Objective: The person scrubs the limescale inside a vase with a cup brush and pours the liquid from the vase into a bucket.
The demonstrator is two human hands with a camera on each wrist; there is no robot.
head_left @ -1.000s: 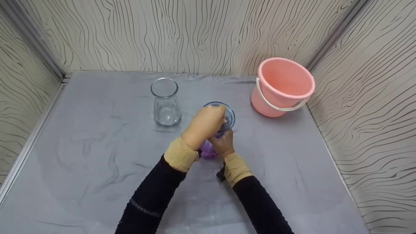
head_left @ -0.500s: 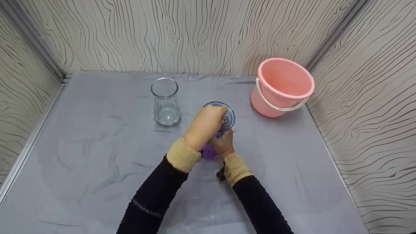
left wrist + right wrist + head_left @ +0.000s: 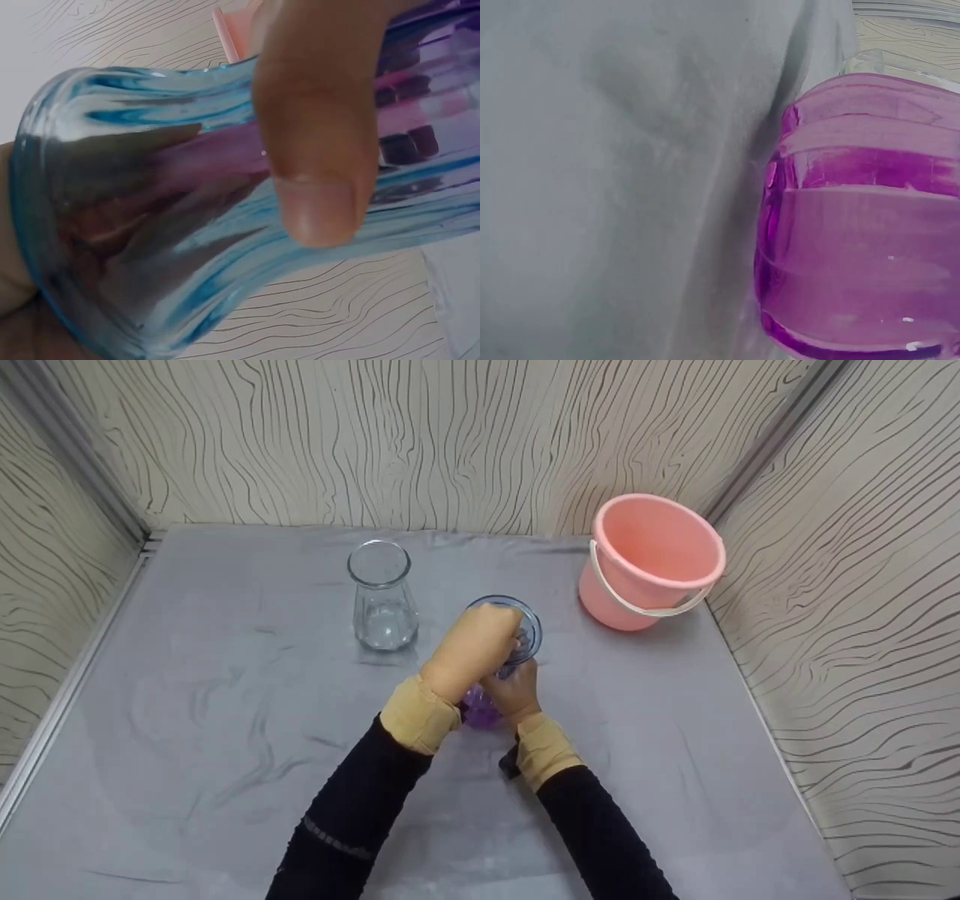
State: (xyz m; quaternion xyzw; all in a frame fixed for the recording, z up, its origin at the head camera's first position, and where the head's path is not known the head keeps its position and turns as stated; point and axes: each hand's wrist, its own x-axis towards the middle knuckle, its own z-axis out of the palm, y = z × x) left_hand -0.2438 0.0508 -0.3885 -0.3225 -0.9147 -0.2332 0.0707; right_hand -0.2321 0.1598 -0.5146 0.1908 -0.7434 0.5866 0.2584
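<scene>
A blue-to-purple glass vase (image 3: 529,634) has its rim up and its purple base (image 3: 862,247) nearer the person. My right hand (image 3: 516,694) grips its neck; the thumb (image 3: 319,157) lies across the glass in the left wrist view. Over the mouth, my left hand (image 3: 476,649) is curled, its fingers partly hidden at the rim. Through the glass, a dark, blurred, elongated shape (image 3: 150,195) shows inside, and its kind cannot be made out. Whether the base touches the table is unclear.
A clear glass vase (image 3: 385,607) stands left of the hands. To the right is a pink bucket (image 3: 630,592) with a white handle. Grey cloth (image 3: 225,720) covers the table, and patterned walls (image 3: 420,450) enclose it at the back and sides.
My left wrist shifted slightly right and then back left, while the hand stayed at the vase's mouth. The right hand and the vase have hardly moved.
</scene>
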